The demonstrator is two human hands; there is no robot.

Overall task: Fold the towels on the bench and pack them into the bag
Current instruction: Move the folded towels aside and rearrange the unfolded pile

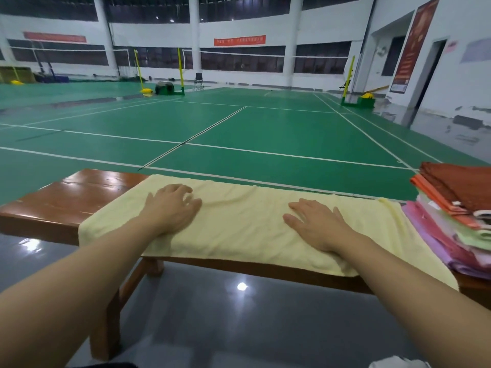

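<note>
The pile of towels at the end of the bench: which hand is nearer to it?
Right. The right hand lies flat on the yellow towel, beside the pile of towels but not touching it. The left hand rests flat farther away, toward the bare bench end.

Both forearms are showing bare from the frame edge to the wrist, no sleeve cuffs reaching into view. Left hand (172, 208) and right hand (316, 224) are wearing nothing: no gloves, rings, watch or wristband. Nails are looking short and unpainted, though blur is limiting detail.
</note>
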